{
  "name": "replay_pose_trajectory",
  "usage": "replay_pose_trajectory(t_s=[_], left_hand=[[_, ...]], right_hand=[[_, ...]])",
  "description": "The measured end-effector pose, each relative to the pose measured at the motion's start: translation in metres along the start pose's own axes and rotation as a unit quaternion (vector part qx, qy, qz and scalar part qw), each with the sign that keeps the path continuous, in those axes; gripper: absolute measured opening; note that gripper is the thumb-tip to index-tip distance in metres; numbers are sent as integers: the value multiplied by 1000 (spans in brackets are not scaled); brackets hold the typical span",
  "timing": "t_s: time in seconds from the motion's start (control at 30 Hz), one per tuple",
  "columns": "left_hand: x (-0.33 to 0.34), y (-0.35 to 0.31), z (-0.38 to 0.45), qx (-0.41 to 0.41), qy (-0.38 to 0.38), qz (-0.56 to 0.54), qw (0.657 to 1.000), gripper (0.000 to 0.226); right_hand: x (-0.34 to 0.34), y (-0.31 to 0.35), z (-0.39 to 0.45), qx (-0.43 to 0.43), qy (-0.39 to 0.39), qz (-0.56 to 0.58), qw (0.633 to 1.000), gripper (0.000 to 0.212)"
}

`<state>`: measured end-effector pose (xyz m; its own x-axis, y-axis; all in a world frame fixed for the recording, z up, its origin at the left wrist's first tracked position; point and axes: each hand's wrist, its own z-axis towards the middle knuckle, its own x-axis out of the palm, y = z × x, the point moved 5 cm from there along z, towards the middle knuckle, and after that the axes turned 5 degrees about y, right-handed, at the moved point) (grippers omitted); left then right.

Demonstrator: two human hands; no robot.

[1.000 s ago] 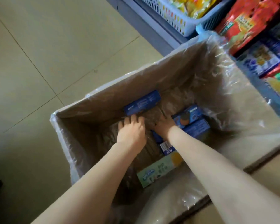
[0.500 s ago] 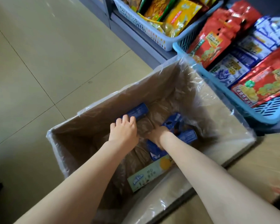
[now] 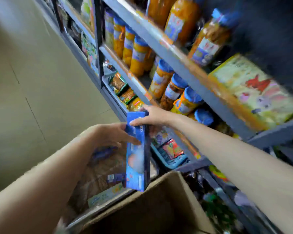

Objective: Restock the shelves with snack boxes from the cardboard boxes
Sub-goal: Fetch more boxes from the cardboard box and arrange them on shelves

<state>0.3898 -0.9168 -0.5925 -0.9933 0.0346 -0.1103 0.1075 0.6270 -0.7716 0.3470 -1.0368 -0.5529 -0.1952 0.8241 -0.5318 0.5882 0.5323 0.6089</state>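
a shop: long grey shelves full of orange jars (blue lids) and baskets of snack bags.

Blue carton against grey shelving and orange jars

A deep-blue rectangular snack box bears a blurred pale-and-orange picture; the brown cardboard box holds more blue packs and a pale green-and-yellow carton. Grey metal shelves carry orange plastic jars with blue lids, red and yellow snack bags in a light-blue plastic basket, and a pastel cartoon-printed flat box. The floor is beige tile.
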Motion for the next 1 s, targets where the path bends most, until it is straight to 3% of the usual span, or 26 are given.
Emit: replay_pose_trajectory(t_s=[0.07, 0.17, 0.23, 0.33, 0.4, 0.47, 0.57, 0.63, 0.7, 0.8, 0.9, 1.0], left_hand=[[-10, -82, -49, 23, 16, 29, 999, 68], [-18, -193, -123, 82, 60, 61, 993, 51], [-20, -257, -168, 140, 65, 98, 983, 50], [-12, -337, -237, 208, 92, 130, 965, 29], [1, -384, -281, 246, 124, 160, 948, 57], [16, -426, -321, 283, 151, 176, 931, 61], [47, -485, -366, 331, 184, 190, 906, 39], [66, -522, -386, 360, 191, 195, 892, 58], [91, -553, -404, 380, 200, 202, 880, 67], [145, -589, -421, 435, 130, 267, 850, 44], [186, -621, -426, 528, 10, 301, 795, 18], [187, -643, -416, 524, 13, 181, 832, 26]], right_hand=[[-58, 47, -64, 9, 0, 7, 1000, 35], [-133, 117, -162, 8, -26, 11, 1000, 30], [-171, 160, -231, -12, -83, 8, 996, 24], [-208, 217, -334, -42, -158, -3, 987, 21], [-219, 244, -401, -58, -189, -6, 980, 21], [-226, 266, -464, -91, -222, 12, 971, 23], [-234, 284, -546, -135, -305, 37, 942, 24], [-245, 289, -590, -122, -389, 38, 913, 23], [-261, 284, -629, -89, -478, 46, 872, 39], [-275, 274, -672, -75, -569, 78, 815, 33], [-279, 274, -706, -80, -601, 61, 793, 36], [-284, 264, -747, -146, -581, 176, 781, 44]])
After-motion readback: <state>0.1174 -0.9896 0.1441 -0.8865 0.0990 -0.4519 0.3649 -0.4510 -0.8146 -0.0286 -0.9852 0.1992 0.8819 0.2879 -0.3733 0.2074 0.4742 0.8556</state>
